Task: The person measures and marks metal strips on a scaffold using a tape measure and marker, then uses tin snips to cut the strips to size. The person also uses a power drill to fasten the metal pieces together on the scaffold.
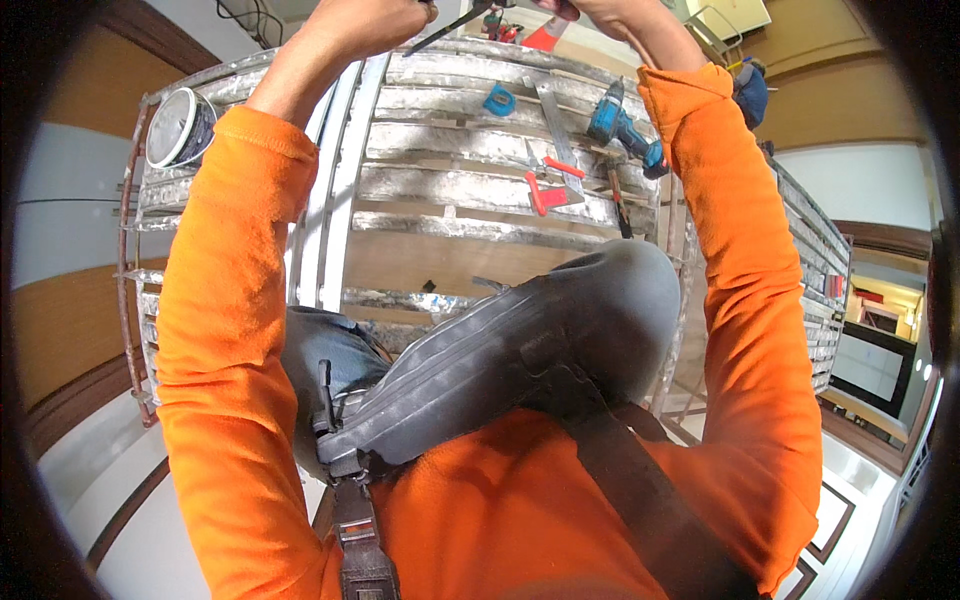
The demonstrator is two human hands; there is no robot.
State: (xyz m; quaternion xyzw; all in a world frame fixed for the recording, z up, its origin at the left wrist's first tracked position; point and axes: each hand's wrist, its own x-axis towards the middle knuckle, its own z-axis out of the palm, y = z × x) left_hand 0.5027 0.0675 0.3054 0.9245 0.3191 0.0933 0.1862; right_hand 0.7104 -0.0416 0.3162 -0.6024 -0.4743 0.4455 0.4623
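My left hand (375, 18) is raised at the top edge, its fingers curled closed around something dark, mostly cut off. A thin black strip-like piece (440, 34) slants between the hands; whether either hand holds it is unclear. Only part of my right hand (592, 8) shows at the top edge, its fingers mostly out of view. Below them, a blue tape measure (499, 100), a metal ruler (557, 125) and a teal cordless drill (618, 125) lie on paint-stained slats (430, 185). Nearer are two red-handled tools, one a wide-bladed scraper (548, 195), and a dark-handled tool (618, 195).
A white bucket (180, 128) stands at the platform's left. Long pale metal profiles (350, 175) run across the slats beside my bent leg (560, 330). Gaps separate the slats. A second slatted platform (815, 270) is at the right, with a rusty frame (128, 240) at the left.
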